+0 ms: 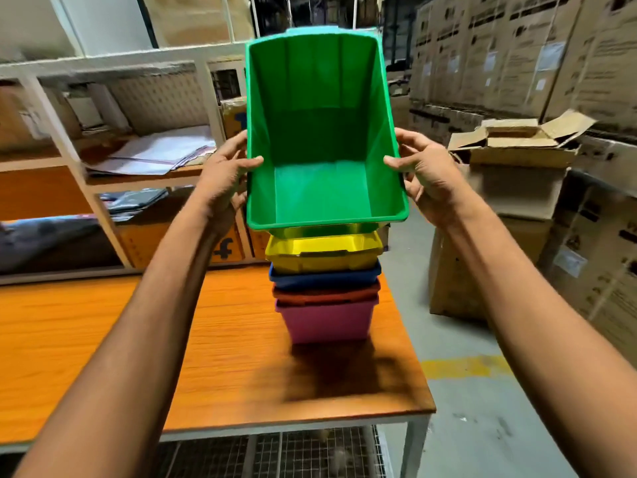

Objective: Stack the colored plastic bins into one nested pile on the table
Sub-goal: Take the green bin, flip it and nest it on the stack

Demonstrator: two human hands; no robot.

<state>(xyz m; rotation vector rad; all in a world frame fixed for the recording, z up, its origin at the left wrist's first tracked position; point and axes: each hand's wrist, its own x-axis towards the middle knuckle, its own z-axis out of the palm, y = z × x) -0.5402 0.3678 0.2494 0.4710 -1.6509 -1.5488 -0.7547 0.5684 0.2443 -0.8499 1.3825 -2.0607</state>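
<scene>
A dark lowercase "f" stood on the front of an orange-brown cardboard box (225, 250) low in the white metal rack (120, 57) at the far left. The tall brown cardboard cartons (517, 39) stacked at the far right carried dark printed lines and white paper labels (550, 56), all too blurred to read.

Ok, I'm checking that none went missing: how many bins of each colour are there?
green bin: 1
yellow bin: 1
blue bin: 1
red bin: 1
pink bin: 1
Total: 5
</scene>
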